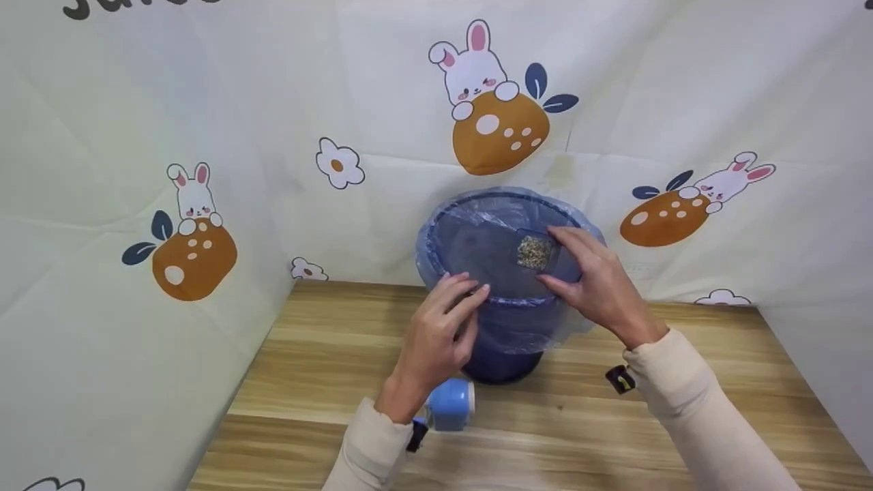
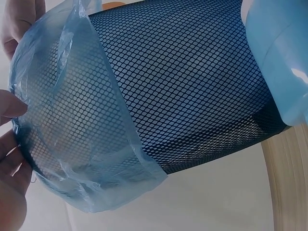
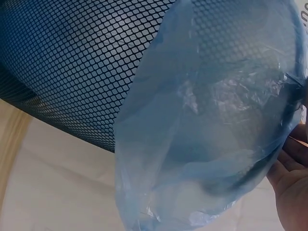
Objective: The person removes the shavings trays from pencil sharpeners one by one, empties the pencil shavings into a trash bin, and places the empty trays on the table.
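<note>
My right hand (image 1: 600,283) is over the right side of a dark blue mesh bin. Its thumb and fingers pinch a small clear drawer (image 1: 535,251) filled with pale brown, shaving-like bits. The left hand (image 1: 440,324) is at the bin's near left rim, its fingers loosely bent with nothing between them. A thin blue plastic bag (image 1: 522,327) lines the mesh bin (image 2: 178,72) and folds down over its outside. In the right wrist view, the right hand (image 3: 291,187) shows beside the bag's edge, and the drawer is hidden there.
A light blue device (image 1: 450,405), perhaps a pencil sharpener, lies on the wooden table (image 1: 327,382) before the bin, partly behind the left wrist. White cloth (image 1: 382,82) printed with rabbits and fruit hangs behind and at the sides.
</note>
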`<action>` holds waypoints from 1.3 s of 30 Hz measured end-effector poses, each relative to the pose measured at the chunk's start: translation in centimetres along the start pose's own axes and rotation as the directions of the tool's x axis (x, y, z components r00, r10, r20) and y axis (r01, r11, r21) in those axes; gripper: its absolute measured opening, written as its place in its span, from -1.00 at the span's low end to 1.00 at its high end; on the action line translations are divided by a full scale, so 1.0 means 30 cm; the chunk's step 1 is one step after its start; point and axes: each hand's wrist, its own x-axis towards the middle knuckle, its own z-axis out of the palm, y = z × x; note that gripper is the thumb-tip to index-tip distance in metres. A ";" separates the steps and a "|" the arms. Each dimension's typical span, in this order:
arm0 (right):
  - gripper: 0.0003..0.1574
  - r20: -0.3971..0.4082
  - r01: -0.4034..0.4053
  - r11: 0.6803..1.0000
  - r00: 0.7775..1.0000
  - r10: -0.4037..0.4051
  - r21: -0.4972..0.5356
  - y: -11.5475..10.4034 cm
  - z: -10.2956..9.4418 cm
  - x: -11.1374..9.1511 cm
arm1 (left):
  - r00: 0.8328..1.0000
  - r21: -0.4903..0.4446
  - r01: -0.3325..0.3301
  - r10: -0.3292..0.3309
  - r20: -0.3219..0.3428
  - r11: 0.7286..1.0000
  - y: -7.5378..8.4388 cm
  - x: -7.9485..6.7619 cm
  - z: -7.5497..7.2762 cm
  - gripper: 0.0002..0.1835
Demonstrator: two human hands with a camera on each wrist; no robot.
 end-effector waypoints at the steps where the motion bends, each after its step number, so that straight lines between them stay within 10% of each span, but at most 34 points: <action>1: -0.16 0.000 0.006 1.000 1.000 -0.006 -0.006 -0.003 0.000 0.000 | 1.000 -0.001 -0.001 0.001 -0.001 1.000 0.000 0.001 -0.001 -0.62; 39: -0.07 0.039 0.187 0.955 0.982 -0.183 -0.229 -0.039 -0.007 -0.001 | 1.000 -0.021 0.014 -0.014 0.004 1.000 0.005 0.005 -0.005 -0.63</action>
